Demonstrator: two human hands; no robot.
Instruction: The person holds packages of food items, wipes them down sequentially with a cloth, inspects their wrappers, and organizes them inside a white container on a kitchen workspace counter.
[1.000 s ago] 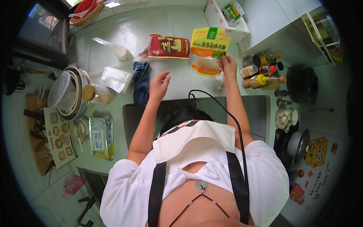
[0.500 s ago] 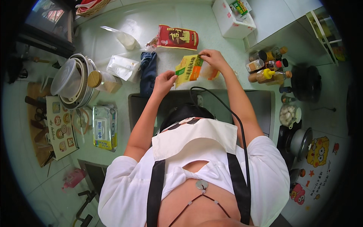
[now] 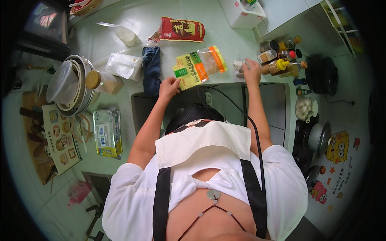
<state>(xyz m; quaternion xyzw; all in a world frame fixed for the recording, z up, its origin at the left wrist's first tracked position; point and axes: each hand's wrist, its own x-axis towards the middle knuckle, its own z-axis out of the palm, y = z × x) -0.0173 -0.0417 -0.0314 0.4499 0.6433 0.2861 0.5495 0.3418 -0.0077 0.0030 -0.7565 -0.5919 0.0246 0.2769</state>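
My left hand pinches the near left corner of a yellow and orange food pouch. The pouch lies on the counter, and pale lumps show through its clear window. Farther right, my right hand has its fingers bent against a small crumpled white and grey thing, possibly cloth or tissue. Beside my left hand lies a folded dark blue cloth. Behind the pouch sits a red food bag.
Several sauce bottles stand right of my right hand. At left are stacked bowls, a wooden-lidded jar, a white packet and a wipes pack. A black cable hangs across the sink.
My right hand has let go of the pouch and moved right to the crumpled thing. The pouch has come down flatter, with its clear window in view. My left hand keeps its corner.
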